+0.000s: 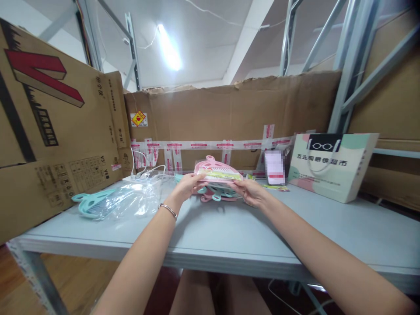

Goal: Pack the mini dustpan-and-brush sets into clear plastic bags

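Note:
Both hands grip a pink plastic dustpan-shaped item (218,167) with a comb-like row of teeth and a yellow-green label, lifted a little off the table. My left hand (188,186) pinches its left end, with a metal bangle on the wrist. At its right end my right hand (250,191) has its fingers closed on the edge. Just beneath and behind lie more such items, pink and teal (218,193), partly hidden by the held one. A teal one (95,203) lies at the left of the table beside clear plastic bags (138,197).
The grey table (229,236) is backed by a taped cardboard wall (229,113). A large carton (59,113) stands left. On the right are a phone (275,167), small printed cards and a paper bag (328,175). White cables lie at back left.

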`<action>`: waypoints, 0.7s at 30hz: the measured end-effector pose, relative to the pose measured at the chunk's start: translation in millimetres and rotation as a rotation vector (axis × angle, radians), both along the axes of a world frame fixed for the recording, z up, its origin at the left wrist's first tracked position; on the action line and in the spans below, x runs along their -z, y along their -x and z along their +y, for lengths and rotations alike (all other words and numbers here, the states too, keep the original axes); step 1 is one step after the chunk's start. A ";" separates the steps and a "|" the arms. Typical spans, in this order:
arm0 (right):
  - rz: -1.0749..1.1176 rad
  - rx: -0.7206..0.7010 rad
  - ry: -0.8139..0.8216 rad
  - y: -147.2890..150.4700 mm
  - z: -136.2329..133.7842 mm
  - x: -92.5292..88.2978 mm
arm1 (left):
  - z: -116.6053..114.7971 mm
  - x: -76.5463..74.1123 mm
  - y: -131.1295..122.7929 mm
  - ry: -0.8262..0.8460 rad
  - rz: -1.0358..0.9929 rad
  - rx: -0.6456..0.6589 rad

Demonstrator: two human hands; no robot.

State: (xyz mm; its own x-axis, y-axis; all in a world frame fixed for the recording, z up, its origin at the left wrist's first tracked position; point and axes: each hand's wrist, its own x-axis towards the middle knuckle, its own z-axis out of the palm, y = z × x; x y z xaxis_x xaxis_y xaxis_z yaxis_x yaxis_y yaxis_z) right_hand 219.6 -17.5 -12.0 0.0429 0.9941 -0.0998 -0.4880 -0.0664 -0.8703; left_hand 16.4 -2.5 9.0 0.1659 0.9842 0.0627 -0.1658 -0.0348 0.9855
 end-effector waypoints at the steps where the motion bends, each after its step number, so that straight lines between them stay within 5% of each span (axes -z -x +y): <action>1: 0.004 0.018 0.006 0.0 1.0 0.1 | -0.8 -0.8 -0.2 -0.021 0.004 0.021; 6: 0.014 0.087 0.013 -1.3 4.2 -1.3 | -1.6 -5.8 8.7 -0.150 0.194 -0.066; 11: 0.022 0.106 -0.008 -8.2 3.8 -4.7 | -7.1 -14.2 28.6 -0.213 0.171 0.142; 15: -0.002 0.062 -0.018 -10.4 3.3 -4.2 | -10.8 -8.4 22.4 -0.423 0.287 0.249; 21: -0.048 0.016 -0.220 -9.9 -6.6 -10.9 | -7.0 -0.5 3.3 -0.495 0.340 -0.027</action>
State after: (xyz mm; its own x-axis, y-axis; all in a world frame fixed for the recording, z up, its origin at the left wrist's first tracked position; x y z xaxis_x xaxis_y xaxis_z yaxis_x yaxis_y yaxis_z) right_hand 229.5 -24.1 -1.1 0.0585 0.9908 0.1221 -0.4454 0.1353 -0.8850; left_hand 13.1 -9.5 9.5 0.2320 0.8555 0.4629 0.1633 -0.5034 0.8485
